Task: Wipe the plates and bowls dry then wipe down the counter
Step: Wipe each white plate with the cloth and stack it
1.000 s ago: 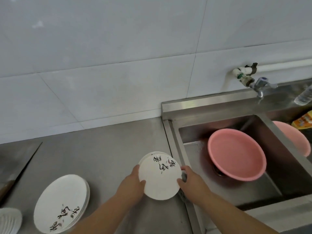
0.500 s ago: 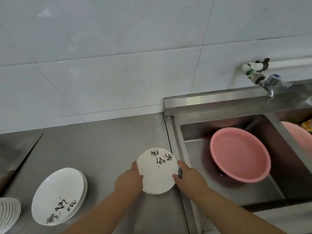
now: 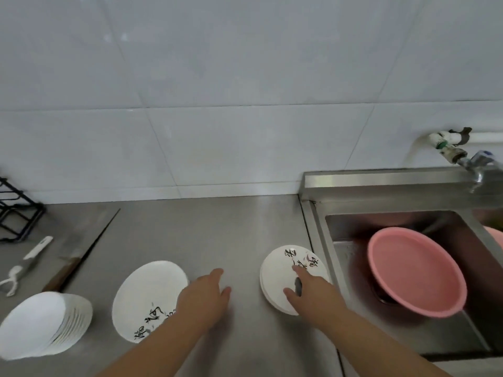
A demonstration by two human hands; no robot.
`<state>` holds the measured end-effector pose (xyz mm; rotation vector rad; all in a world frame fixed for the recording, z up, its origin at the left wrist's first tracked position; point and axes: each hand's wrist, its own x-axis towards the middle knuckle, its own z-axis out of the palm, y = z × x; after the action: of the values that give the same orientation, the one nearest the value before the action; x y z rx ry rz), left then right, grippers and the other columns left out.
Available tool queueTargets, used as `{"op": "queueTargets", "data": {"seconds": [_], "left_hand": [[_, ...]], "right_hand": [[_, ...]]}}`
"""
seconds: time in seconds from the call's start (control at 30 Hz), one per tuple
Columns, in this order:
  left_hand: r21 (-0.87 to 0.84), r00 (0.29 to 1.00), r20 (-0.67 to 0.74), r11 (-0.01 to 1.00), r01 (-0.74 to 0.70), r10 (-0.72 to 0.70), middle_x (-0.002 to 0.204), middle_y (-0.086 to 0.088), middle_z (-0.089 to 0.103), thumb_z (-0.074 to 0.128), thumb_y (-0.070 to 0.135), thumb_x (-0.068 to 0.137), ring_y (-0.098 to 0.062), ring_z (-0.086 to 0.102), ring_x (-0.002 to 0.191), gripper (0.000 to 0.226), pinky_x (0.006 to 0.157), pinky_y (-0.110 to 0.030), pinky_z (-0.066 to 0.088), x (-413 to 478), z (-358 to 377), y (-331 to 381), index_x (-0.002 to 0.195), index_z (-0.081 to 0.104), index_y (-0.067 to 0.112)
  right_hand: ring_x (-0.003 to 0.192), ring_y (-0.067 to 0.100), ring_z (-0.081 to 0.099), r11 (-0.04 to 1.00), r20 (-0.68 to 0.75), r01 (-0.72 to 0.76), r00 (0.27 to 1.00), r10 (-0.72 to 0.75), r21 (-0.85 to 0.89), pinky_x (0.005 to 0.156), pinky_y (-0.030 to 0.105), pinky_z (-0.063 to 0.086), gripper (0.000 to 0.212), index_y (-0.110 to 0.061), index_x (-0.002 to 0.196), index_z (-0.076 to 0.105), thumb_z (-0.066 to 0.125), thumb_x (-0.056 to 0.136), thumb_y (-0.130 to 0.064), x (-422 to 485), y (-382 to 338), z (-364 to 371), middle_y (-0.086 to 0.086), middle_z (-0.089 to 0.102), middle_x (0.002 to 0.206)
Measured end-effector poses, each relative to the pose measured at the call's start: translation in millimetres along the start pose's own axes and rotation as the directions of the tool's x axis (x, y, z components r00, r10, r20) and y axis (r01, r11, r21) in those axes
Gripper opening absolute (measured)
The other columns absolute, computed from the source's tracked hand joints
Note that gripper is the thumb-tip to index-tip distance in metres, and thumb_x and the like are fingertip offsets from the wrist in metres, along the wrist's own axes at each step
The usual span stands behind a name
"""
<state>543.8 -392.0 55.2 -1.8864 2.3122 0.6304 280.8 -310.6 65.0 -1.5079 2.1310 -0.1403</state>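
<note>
While the right hand (image 3: 313, 292) lies on it, small plate stack (image 3: 280, 270): round, glossy white ceramic, flat on the bench (image 3: 217, 227) just beside the sink (image 3: 315, 235) rim. A disc has no long axis, but its black brush lettering sits on the far-right part, toward the sink.
right hand grip: open, forefinger stretched out across the top plate, thumb down on it too, nothing pinched.
left hand (image 3: 204, 297) grip: open and empty, fingers straight and pointing away toward the wall, over the bench between the two lettered stacks, forearm crossing the right edge of the middle plate stack (image 3: 147, 295).
middle plate stack: larger smooth white discs lying flat, lettering at the near edge.
left stack (image 3: 35, 325): many thin white rims fanned out on its right side, the pile leaning. Plates or bowls, I cannot tell.
bench: dull grey stainless steel, faintly scuffed.
sink: steel, square-cornered, with a round pink plastic basin (image 3: 416, 273) tilted inside.
far left: cleaver (image 3: 65, 268) lying flat, brown handle nearer, beside a white peeler (image 3: 30, 259) and a black wire rack (image 3: 16, 213).
</note>
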Motion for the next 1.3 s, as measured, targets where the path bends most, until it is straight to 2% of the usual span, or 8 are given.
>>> {"op": "queueTargets", "data": {"seconds": [0.1, 0.23, 0.47, 0.73, 0.9, 1.03, 1.13, 1.3], "left_hand": [[-0.052, 0.996, -0.043, 0.996, 0.072, -0.075, 0.130, 0.005, 0.066, 0.045, 0.054, 0.100, -0.017, 0.060, 0.125, 0.051, 0.099, -0.036, 0.048, -16.1, -13.6, -54.8, 0.149, 0.040, 0.036], [-0.107, 0.976, -0.118, 0.979, 0.172, -0.184, 0.150, 0.003, 0.045, 0.047, 0.052, 0.100, -0.020, 0.054, 0.130, 0.057, 0.105, -0.037, 0.047, -39.4, -22.0, -131.0, 0.152, 0.039, 0.030], [-0.092, 0.967, -0.114, 0.971, 0.220, -0.229, 0.133, 0.002, 0.051, 0.056, 0.046, 0.093, -0.022, 0.054, 0.121, 0.052, 0.100, -0.037, 0.048, -54.2, -24.3, -218.8, 0.139, 0.047, 0.024], [-0.192, 0.988, -0.077, 0.974, 0.119, -0.135, 0.129, -0.001, 0.055, 0.059, 0.040, 0.095, -0.025, 0.058, 0.118, 0.047, 0.099, -0.042, 0.049, -27.9, -26.2, -236.4, 0.138, 0.049, 0.022], [-0.342, 0.973, -0.121, 0.928, 0.145, -0.196, 0.122, -0.002, 0.057, 0.064, 0.041, 0.093, -0.025, 0.058, 0.112, 0.042, 0.096, -0.041, 0.049, -24.7, -26.1, -232.1, 0.126, 0.055, 0.017], [-0.466, 0.968, -0.143, 0.877, 0.118, -0.206, 0.114, 0.000, 0.058, 0.065, 0.039, 0.094, -0.026, 0.059, 0.104, 0.035, 0.089, -0.039, 0.049, -31.2, -34.5, -216.1, 0.118, 0.050, 0.018], [-0.457, 0.979, -0.114, 0.884, 0.099, -0.169, 0.095, 0.004, 0.062, 0.059, 0.040, 0.096, -0.023, 0.062, 0.089, 0.024, 0.081, -0.040, 0.052, -41.4, -36.9, -209.9, 0.107, 0.045, 0.024], [-0.503, 0.996, -0.022, 0.862, 0.067, -0.090, 0.070, 0.005, 0.063, 0.055, 0.033, 0.099, -0.011, 0.063, 0.074, 0.028, 0.073, -0.034, 0.053, -66.4, -27.9, -193.6, 0.125, 0.047, 0.033]], "right_hand": [[0.110, 0.014, 0.064, 0.997, 0.053, 0.050, 0.997, -0.053, 0.055, 0.094, 0.033, 0.051, 0.069, -0.034, 0.157, 0.032, 0.052, 0.097, -0.061, 0.4, -45.6, 18.4, -0.015, 0.067, 0.114], [0.090, 0.006, 0.057, 0.987, 0.091, 0.129, 0.986, -0.137, 0.095, 0.080, 0.028, 0.047, 0.066, -0.035, 0.155, 0.037, 0.055, 0.096, -0.058, -2.9, -104.9, 45.7, -0.020, 0.058, 0.087], [0.093, 0.012, 0.059, 0.975, 0.188, 0.208, 0.958, -0.219, 0.076, 0.081, 0.029, 0.047, 0.065, -0.032, 0.155, 0.038, 0.055, 0.096, -0.054, -7.0, -190.3, 96.5, -0.017, 0.061, 0.094], [0.101, 0.026, 0.066, 0.993, 0.080, 0.042, 0.996, -0.051, 0.109, 0.084, 0.035, 0.052, 0.053, -0.032, 0.144, 0.043, 0.058, 0.095, -0.045, -15.2, -221.1, 140.1, 0.001, 0.070, 0.112], [0.103, 0.031, 0.065, 0.983, 0.041, -0.037, 0.999, 0.030, 0.182, 0.082, 0.035, 0.050, 0.050, -0.027, 0.143, 0.043, 0.059, 0.096, -0.033, -19.3, -229.4, 149.4, 0.007, 0.069, 0.116], [0.088, 0.024, 0.058, 0.943, -0.016, -0.091, 0.995, 0.101, 0.320, 0.075, 0.031, 0.041, 0.052, -0.027, 0.143, 0.041, 0.062, 0.096, -0.028, -28.1, -229.0, 145.1, -0.001, 0.061, 0.097], [0.079, 0.017, 0.060, 0.918, -0.085, -0.076, 0.989, 0.118, 0.390, 0.071, 0.032, 0.043, 0.044, -0.030, 0.136, 0.045, 0.063, 0.095, -0.026, -36.0, -217.8, 134.1, -0.009, 0.061, 0.087], [0.079, 0.005, 0.064, 0.904, -0.074, -0.076, 0.990, 0.118, 0.421, 0.068, 0.030, 0.054, 0.029, -0.042, 0.115, 0.060, 0.063, 0.091, -0.025, -53.8, -181.1, 113.5, -0.015, 0.068, 0.087]]}}
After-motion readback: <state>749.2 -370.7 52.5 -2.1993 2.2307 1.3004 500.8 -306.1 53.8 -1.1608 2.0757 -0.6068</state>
